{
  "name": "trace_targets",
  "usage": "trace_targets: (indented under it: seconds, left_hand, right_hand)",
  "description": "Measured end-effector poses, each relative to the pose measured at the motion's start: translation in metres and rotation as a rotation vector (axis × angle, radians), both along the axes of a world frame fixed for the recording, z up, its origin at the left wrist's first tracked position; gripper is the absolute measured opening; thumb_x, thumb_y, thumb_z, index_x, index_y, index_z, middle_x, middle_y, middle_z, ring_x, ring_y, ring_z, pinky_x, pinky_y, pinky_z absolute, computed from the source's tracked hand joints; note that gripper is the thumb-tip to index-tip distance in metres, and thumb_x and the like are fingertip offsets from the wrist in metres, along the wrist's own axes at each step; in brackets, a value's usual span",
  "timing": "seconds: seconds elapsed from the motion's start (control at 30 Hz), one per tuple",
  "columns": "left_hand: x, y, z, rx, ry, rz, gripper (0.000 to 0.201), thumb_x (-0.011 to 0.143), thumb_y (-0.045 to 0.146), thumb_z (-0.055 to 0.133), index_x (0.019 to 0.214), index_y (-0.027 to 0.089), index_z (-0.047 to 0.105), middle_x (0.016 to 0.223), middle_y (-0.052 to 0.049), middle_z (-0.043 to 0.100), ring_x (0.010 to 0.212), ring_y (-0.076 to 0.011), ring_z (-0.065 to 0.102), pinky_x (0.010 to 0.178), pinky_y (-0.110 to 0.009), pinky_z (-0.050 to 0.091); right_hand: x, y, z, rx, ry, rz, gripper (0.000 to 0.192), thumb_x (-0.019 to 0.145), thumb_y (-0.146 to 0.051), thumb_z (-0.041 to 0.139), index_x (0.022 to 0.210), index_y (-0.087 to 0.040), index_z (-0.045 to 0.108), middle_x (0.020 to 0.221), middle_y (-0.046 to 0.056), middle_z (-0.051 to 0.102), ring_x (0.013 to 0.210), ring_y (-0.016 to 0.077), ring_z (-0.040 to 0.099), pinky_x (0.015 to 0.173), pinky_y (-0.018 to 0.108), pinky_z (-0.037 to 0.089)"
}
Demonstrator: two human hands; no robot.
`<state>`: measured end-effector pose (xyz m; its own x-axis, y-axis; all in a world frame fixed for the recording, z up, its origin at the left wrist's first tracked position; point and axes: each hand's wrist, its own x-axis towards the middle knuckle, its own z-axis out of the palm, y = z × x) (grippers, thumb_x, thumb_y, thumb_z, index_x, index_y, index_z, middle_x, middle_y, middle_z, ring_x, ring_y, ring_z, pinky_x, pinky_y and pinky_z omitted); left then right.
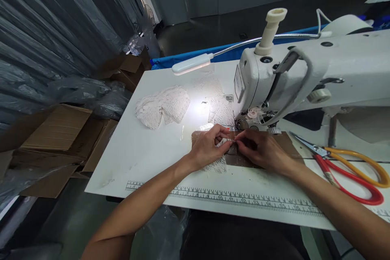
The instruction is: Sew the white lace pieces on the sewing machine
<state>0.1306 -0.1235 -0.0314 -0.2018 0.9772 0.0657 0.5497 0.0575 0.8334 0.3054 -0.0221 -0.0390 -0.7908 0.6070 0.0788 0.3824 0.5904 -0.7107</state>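
Lace point(223, 142) over the counter point(146, 158), just in front of the sewing machine point(350, 63). Left hand point(207, 148) and right hand point(262, 150): fingers pinched closed on its edge. Likely light, limp, snag-prone; grip the edge, not open mesh.

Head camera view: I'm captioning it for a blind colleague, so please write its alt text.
A person's left hand and right hand pinch white lace in front of a white sewing machine. Other lace pieces lie on the lamplit white table to the left, and scissors with red and orange handles lie to the right.
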Motion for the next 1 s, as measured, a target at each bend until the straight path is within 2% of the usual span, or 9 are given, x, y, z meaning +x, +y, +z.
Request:
trace_targets:
  seconds: [0.13,0.33,0.4,0.53,0.67,0.77,0.9,1.0]
  left_hand:
    - [-0.001,0.0,0.001,-0.003,-0.005,-0.037,0.022,0.084,0.027,0.064,0.104,0.02,0.059,0.09,-0.001,0.071,0.067,-0.0089,0.06,0.06,-0.022,0.048]
    - [-0.004,-0.001,0.009,-0.045,-0.063,-0.126,0.031,0.085,0.029,0.063,0.114,0.02,0.053,0.086,0.001,0.072,0.065,-0.0096,0.059,0.063,-0.025,0.047]
    - [-0.005,-0.001,0.013,-0.075,-0.078,-0.131,0.034,0.085,0.029,0.063,0.117,0.021,0.052,0.086,0.001,0.072,0.067,-0.0107,0.061,0.066,-0.026,0.047]
    - [-0.003,-0.001,0.016,-0.095,-0.083,-0.107,0.033,0.084,0.026,0.064,0.115,0.021,0.053,0.086,0.001,0.073,0.076,-0.013,0.066,0.075,-0.029,0.049]
    - [-0.002,-0.002,0.016,-0.071,-0.076,-0.101,0.033,0.083,0.022,0.065,0.114,0.02,0.054,0.084,0.002,0.073,0.077,-0.0126,0.067,0.08,-0.03,0.05]
    - [-0.002,-0.002,0.014,-0.055,-0.071,-0.111,0.032,0.083,0.022,0.065,0.113,0.02,0.054,0.085,0.002,0.073,0.08,-0.0131,0.068,0.081,-0.03,0.05]
    - [-0.002,-0.002,0.014,-0.03,-0.068,-0.141,0.03,0.084,0.021,0.064,0.112,0.02,0.055,0.085,0.002,0.073,0.086,-0.0133,0.068,0.083,-0.03,0.05]
    - [-0.002,-0.003,0.016,-0.053,-0.086,-0.199,0.032,0.084,0.022,0.064,0.115,0.019,0.054,0.084,0.002,0.072,0.08,-0.0122,0.067,0.077,-0.028,0.051]
  right_hand:
    - [-0.005,-0.005,-0.001,0.08,-0.001,-0.059,0.017,0.083,-0.034,0.052,0.089,-0.02,0.062,0.067,0.0,0.063,0.052,0.0122,0.051,0.05,0.025,0.035]
    - [-0.003,-0.005,0.002,0.031,0.057,-0.266,0.013,0.082,-0.032,0.052,0.079,-0.019,0.054,0.062,-0.002,0.058,0.051,0.011,0.049,0.051,0.024,0.036]
    - [0.002,-0.002,0.004,-0.047,0.052,-0.185,0.015,0.086,-0.033,0.049,0.083,-0.019,0.054,0.063,-0.002,0.057,0.053,0.0111,0.05,0.052,0.024,0.037]
    - [0.012,0.006,0.009,-0.238,-0.018,0.095,0.025,0.091,-0.043,0.049,0.1,-0.021,0.054,0.07,-0.002,0.058,0.058,0.0112,0.05,0.052,0.024,0.04]
    - [0.015,0.01,0.014,-0.217,-0.045,0.217,0.042,0.084,-0.049,0.062,0.114,-0.021,0.053,0.074,-0.001,0.056,0.064,0.0131,0.053,0.055,0.025,0.042]
    - [0.012,0.005,0.013,-0.17,-0.016,0.158,0.036,0.086,-0.053,0.057,0.101,-0.02,0.057,0.072,0.0,0.057,0.062,0.0133,0.052,0.054,0.026,0.04]
    - [0.005,-0.006,0.004,-0.129,0.112,0.029,0.026,0.092,-0.043,0.048,0.088,-0.019,0.055,0.074,0.003,0.061,0.06,0.0137,0.053,0.054,0.027,0.041]
    - [0.002,-0.009,-0.002,0.044,0.143,-0.123,0.018,0.09,-0.035,0.048,0.085,-0.019,0.053,0.07,0.003,0.06,0.058,0.0148,0.053,0.054,0.028,0.039]
